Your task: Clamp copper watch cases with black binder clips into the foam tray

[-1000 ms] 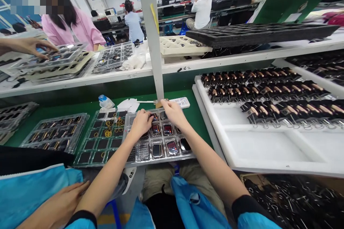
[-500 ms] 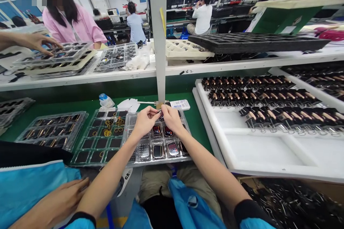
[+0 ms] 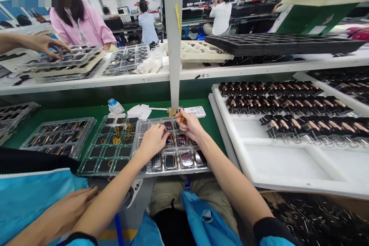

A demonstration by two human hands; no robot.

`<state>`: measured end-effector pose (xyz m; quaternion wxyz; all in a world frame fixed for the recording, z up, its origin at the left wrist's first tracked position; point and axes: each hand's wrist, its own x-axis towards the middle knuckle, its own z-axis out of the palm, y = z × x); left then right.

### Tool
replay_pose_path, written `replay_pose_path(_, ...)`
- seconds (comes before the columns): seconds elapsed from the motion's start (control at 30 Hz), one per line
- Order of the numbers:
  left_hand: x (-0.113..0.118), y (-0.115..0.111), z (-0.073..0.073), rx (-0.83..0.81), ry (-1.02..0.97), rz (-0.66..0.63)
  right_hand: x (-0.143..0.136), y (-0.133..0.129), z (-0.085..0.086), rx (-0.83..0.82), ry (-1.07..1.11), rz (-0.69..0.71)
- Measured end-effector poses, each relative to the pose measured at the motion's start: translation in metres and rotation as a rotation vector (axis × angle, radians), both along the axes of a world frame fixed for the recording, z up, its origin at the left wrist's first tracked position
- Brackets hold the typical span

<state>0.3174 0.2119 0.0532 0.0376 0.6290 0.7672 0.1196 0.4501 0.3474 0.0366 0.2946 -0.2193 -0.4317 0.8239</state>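
My left hand (image 3: 154,138) is over the clear plastic tray (image 3: 184,171), its bent fingers closed at the edge of a gold-rimmed watch screen (image 3: 170,139), which still lies in its pocket. My right hand (image 3: 190,125) is raised just above the tray's far side. Its thumb and fingers are pinched together; a small gold-coloured bit shows between them, too small to name. Several more watch screens (image 3: 186,159) sit in the tray, some lit. Beside it on the left, a green-looking tray (image 3: 99,153) holds dark square pads and a heap of thin gold rings (image 3: 116,139).
A tray of gold-edged parts (image 3: 57,138) lies left. White foam trays (image 3: 282,161) with rows of binder clips stand right, above a box of loose clips (image 3: 314,219). A post (image 3: 174,46) rises ahead. A blue-capped bottle (image 3: 115,106) and a co-worker's hand (image 3: 63,209) are near.
My hands, together over the tray before, are now apart. The left has dropped towards the near left, onto a watch screen; the right has turned and stays pinched.
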Motion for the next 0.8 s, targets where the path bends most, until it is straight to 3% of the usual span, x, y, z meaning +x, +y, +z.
replay_pose_path(0.13,0.021,-0.021,-0.001,-0.056,0.155,0.020,0.002,-0.009,0.000,0.047,-0.087,0.035)
replay_pose_path(0.27,0.027,-0.025,-0.008,-0.068,0.142,0.103,0.008,-0.030,-0.006,0.440,-0.316,-0.056)
replay_pose_path(0.37,0.023,-0.025,-0.013,-0.002,-0.027,0.110,0.017,-0.045,-0.011,0.688,-0.450,-0.094)
replay_pose_path(0.57,0.017,-0.022,-0.013,0.226,-0.544,0.141,0.022,-0.063,-0.009,0.844,-0.687,-0.239)
replay_pose_path(0.7,0.027,-0.018,-0.002,0.321,-0.941,0.168,0.017,-0.068,-0.002,0.883,-0.569,-0.183)
replay_pose_path(0.8,0.030,-0.016,0.005,0.343,-0.978,0.176,0.015,-0.066,-0.001,0.808,-0.455,-0.326)
